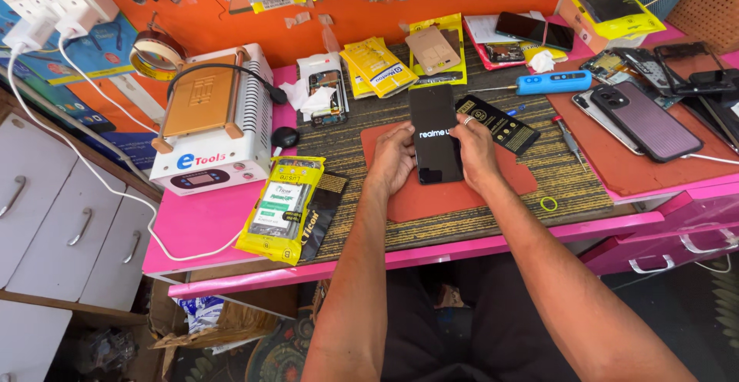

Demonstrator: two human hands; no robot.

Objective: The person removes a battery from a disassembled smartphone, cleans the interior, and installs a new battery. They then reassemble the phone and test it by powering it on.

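Between both hands, a black phone (435, 133) on the red mat (504, 178).
Left hand (394, 159) and right hand (475, 151) clasp its long edges (screen lit), long axis pointing away.

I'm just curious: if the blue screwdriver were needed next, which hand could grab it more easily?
Probably the right hand: the blue screwdriver lies on its side of the phone; the left hand would have to cross over.

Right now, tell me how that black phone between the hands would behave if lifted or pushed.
The black phone looks rigid and thin, so probably stiff. Its glossy face may be slippery and fragile. Lying flat on the red mat, it should slide, not roll.
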